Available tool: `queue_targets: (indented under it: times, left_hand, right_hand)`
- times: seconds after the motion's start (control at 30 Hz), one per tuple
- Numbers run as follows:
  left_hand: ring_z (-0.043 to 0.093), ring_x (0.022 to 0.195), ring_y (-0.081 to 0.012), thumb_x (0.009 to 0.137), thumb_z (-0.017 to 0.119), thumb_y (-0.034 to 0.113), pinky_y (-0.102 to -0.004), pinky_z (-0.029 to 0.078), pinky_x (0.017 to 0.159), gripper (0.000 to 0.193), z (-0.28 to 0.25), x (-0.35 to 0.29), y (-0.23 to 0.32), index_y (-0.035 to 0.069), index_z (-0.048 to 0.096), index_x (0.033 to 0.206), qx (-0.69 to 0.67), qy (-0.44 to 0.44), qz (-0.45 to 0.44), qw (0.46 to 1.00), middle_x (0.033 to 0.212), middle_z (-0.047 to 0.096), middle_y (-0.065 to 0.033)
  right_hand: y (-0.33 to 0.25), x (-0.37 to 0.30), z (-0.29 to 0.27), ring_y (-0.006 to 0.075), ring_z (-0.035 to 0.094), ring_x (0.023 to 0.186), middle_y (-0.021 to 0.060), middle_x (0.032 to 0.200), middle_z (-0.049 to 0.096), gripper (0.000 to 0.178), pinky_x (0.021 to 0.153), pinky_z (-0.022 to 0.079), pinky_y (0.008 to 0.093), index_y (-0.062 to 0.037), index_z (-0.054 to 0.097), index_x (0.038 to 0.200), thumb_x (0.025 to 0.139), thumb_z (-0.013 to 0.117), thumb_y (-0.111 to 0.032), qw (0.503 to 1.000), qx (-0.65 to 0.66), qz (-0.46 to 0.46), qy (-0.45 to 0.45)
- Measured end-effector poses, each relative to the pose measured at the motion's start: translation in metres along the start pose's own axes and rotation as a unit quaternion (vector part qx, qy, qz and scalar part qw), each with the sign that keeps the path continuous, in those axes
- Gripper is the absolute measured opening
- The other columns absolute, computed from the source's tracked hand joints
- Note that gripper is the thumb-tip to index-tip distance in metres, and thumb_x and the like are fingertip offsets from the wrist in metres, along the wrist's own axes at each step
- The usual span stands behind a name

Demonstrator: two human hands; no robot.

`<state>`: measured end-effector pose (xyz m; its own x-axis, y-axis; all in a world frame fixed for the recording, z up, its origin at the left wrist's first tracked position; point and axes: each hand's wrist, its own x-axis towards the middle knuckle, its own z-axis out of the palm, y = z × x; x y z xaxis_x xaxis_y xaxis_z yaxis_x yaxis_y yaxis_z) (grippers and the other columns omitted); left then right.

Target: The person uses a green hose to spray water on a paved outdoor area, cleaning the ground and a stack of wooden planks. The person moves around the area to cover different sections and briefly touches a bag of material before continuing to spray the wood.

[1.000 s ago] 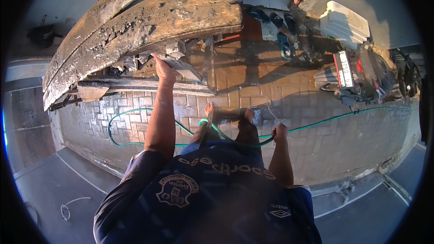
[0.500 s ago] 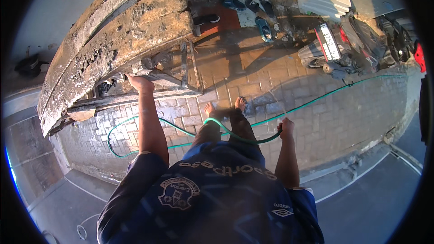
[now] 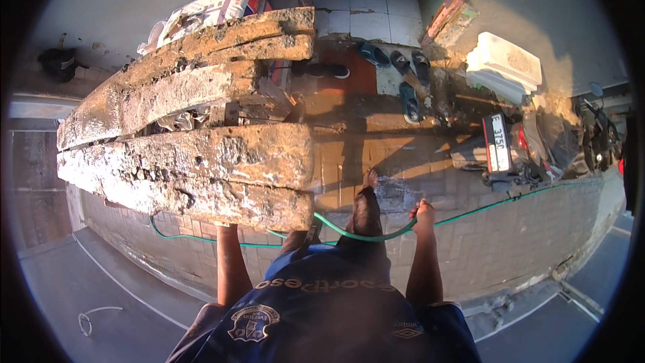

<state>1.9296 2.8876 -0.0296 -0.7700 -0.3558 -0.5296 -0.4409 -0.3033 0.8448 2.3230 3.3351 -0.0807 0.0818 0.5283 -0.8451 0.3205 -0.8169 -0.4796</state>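
Note:
A large wooden structure of thick, weathered planks (image 3: 201, 161) fills the left of the view. Its top is wet, pitted and crusted with pale and dark patches, and gaps run between the boards. My left hand (image 3: 227, 230) reaches under its near edge; the planks hide the fingers, so their grip does not show. A green hose (image 3: 366, 235) curves across my legs to my right hand (image 3: 423, 215), which is closed around its end. The hose also passes beneath the planks and trails off to the far right.
Beyond the planks are a white sack (image 3: 201, 17) and several dark sandals (image 3: 410, 101) near a tiled doorway. At right stand a motorcycle (image 3: 500, 151) and white stacked blocks (image 3: 507, 64). The paving (image 3: 349, 265) underfoot looks wet, and a low kerb borders it behind me.
The planks have tipped toward me, so their top now covers my left hand and the frame underneath. My right hand still holds the hose, slightly lower in view.

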Motion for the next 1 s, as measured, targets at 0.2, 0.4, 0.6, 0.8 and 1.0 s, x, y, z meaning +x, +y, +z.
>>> queue_targets:
  times: [0.2,0.4,0.6,0.8,1.0]
  left_hand:
    - [0.058,0.108,-0.0288,0.09,0.052,0.04,-0.0442,0.047,0.092,0.054,-0.004,-0.021,0.027,0.003,0.05,0.129,0.155,0.091,0.006,0.984,0.119,0.061,-0.0121]
    - [0.058,0.109,-0.0274,0.09,0.056,0.042,-0.0415,0.047,0.092,0.057,-0.028,-0.109,0.018,0.001,0.05,0.129,0.364,0.169,-0.056,0.914,0.119,0.061,-0.0139]
    - [0.058,0.11,-0.0261,0.089,0.059,0.043,-0.0388,0.046,0.092,0.061,-0.014,-0.198,-0.033,-0.001,0.05,0.13,0.531,0.119,-0.153,0.825,0.119,0.061,-0.0156]
    - [0.058,0.11,-0.0248,0.089,0.063,0.045,-0.0361,0.046,0.092,0.064,0.01,-0.269,-0.075,-0.003,0.05,0.13,0.592,0.004,-0.282,0.755,0.119,0.062,-0.0174]
    - [0.059,0.113,-0.0284,0.087,0.065,0.046,-0.0334,0.044,0.098,0.07,0.033,-0.297,-0.086,-0.002,0.048,0.135,0.551,-0.045,-0.286,0.783,0.124,0.061,-0.0202]
  right_hand:
    - [-0.02,0.091,0.079,0.0225,0.052,0.042,0.0082,0.058,0.055,0.03,0.04,0.043,0.038,-0.0079,0.055,0.087,0.098,0.043,-0.033,0.975,-0.22,-0.03,-0.034]
    - [0.019,0.208,0.063,0.0236,0.058,0.057,0.0115,0.072,0.059,0.027,0.045,0.048,0.0359,-0.0024,0.057,0.099,0.093,0.052,-0.028,0.925,-0.351,0.047,-0.137]
    - [-0.028,0.179,0.076,0.0248,0.052,0.056,0.0135,0.075,0.054,0.018,0.05,0.047,0.0357,-0.0042,0.053,0.096,0.093,0.048,-0.021,0.957,-0.115,0.26,0.063]
    - [-0.054,0.186,0.099,0.0237,0.048,0.056,0.0115,0.077,0.05,0.013,0.052,0.045,0.0371,-0.0052,0.049,0.098,0.094,0.045,-0.017,0.961,-0.062,0.268,0.039]
    - [-0.114,0.154,0.147,0.021,0.058,0.064,0.0097,0.065,0.055,0.016,0.053,0.047,0.0375,-0.0044,0.059,0.081,0.091,0.049,-0.013,0.503,-0.763,-0.19,-0.358]
